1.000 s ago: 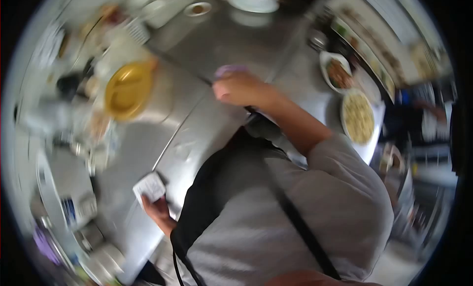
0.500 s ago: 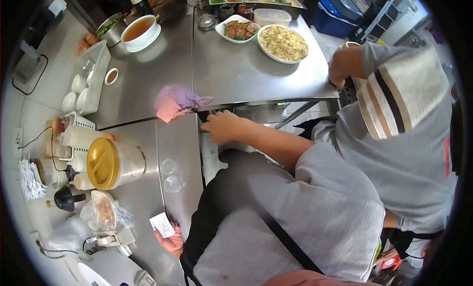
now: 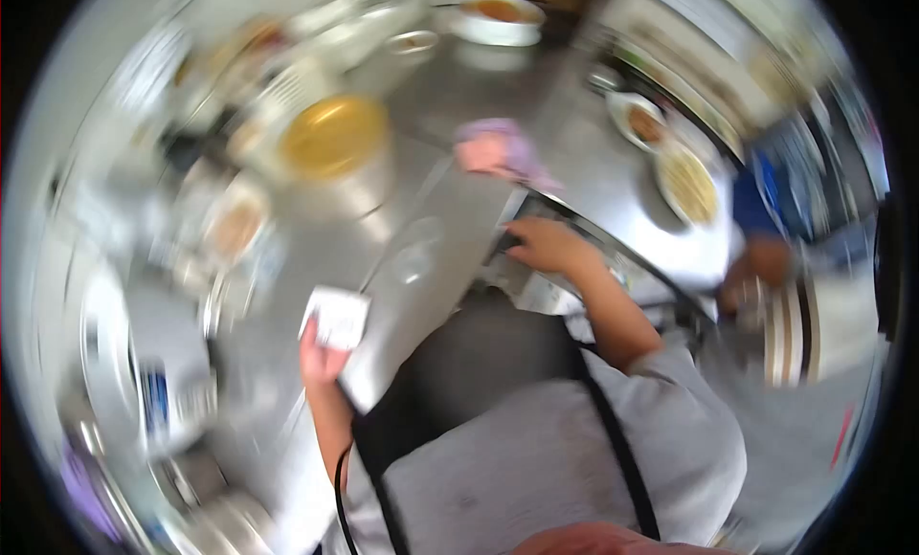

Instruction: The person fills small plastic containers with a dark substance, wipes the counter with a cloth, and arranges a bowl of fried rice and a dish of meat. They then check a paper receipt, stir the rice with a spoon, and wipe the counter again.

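Observation:
In my left hand [image 3: 324,362], a small white printed card or slip [image 3: 341,316] is pinched between thumb and fingers, above the steel counter. My right hand [image 3: 548,245] is at the counter's front edge, beside a dark gap [image 3: 538,209]. Its fingers are bent and blurred, and I cannot tell whether they grip anything there. A crumpled pink and purple cloth [image 3: 493,151] lies on the counter just beyond that hand. Between my hands, clear plastic cups or lids [image 3: 414,258] rest on the steel.
A tub with a yellow lid [image 3: 335,139] stands left of the cloth. A white bowl of brown soup [image 3: 498,21] is at the back. Farther right are a dish of meat [image 3: 643,122] and a plate of fried rice [image 3: 687,187]. A co-worker in a striped cap [image 3: 799,330] is close on my right.
My view has swung left, so the counter things appear farther right and blurred. My left hand with the white slip is raised and shows more fully. My right hand stays by the counter edge.

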A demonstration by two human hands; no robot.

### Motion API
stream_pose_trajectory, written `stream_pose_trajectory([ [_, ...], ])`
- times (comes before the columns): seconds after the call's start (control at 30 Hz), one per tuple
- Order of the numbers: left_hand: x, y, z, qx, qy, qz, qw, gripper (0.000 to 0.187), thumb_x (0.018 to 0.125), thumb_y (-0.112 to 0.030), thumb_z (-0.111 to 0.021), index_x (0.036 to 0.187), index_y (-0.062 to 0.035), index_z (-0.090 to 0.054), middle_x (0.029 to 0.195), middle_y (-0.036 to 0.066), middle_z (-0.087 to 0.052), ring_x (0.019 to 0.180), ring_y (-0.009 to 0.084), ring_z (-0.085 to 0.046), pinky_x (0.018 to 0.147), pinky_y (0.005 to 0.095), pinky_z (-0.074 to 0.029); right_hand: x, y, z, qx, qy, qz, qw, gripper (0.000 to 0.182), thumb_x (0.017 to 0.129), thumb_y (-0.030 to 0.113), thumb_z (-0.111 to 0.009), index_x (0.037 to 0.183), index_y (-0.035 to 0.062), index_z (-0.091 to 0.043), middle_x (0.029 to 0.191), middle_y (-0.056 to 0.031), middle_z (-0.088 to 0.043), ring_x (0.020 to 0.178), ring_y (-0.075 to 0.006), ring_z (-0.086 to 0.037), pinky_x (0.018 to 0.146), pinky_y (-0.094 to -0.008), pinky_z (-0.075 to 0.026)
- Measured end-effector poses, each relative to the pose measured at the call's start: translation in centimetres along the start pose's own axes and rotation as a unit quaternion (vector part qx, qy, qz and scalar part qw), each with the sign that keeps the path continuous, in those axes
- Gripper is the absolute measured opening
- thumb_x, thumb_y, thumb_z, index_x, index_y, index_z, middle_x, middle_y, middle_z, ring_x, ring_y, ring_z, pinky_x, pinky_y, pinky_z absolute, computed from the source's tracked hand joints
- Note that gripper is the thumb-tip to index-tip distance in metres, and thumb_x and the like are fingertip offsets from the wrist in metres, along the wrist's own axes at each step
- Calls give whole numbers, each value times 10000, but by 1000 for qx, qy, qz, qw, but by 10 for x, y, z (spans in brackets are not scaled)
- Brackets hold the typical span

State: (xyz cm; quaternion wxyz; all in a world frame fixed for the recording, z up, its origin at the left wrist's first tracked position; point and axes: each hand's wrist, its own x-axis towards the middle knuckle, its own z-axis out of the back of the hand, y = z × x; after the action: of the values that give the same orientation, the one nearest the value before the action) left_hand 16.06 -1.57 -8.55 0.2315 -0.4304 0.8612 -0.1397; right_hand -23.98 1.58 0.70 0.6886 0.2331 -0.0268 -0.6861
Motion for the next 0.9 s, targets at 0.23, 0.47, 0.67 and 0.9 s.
stream_pose_trajectory([
  [0.23,2,9,8,-69,-37,-58,995,432,881,-347,-346,1177,-36,-389,1171,144,-462,1057,304,-469,878,479,-369,37,35,146,-109,-354,269,889,400,787,161,-470,1166,44,-424,1161,-125,-440,976,-250,-493,789,-377,-410],
  [0.47,1,9,11,-74,16,-138,988,462,891,-371,-263,1191,-33,-360,1193,167,-435,1092,345,-430,871,487,-369,76,36,280,2,-608,391,691,384,809,236,-428,1117,6,-440,1106,-151,-477,1000,-241,-474,820,-384,-388],
  [0.67,-3,17,2,-84,-48,-273,957,441,899,-344,-253,1194,-32,-353,1194,158,-436,1093,325,-434,903,455,-352,102,39,301,11,-610,390,689,396,792,208,-444,1131,4,-428,1111,-146,-472,1017,-234,-460,836,-373,-376],
  [0.9,1,40,-3,-145,-148,-445,871,395,904,-290,-276,1206,-42,-339,1190,128,-442,1105,292,-428,903,443,-362,129,80,321,44,-580,469,665,416,773,176,-462,1148,2,-414,1117,-140,-467,1038,-226,-444,853,-362,-361],
])
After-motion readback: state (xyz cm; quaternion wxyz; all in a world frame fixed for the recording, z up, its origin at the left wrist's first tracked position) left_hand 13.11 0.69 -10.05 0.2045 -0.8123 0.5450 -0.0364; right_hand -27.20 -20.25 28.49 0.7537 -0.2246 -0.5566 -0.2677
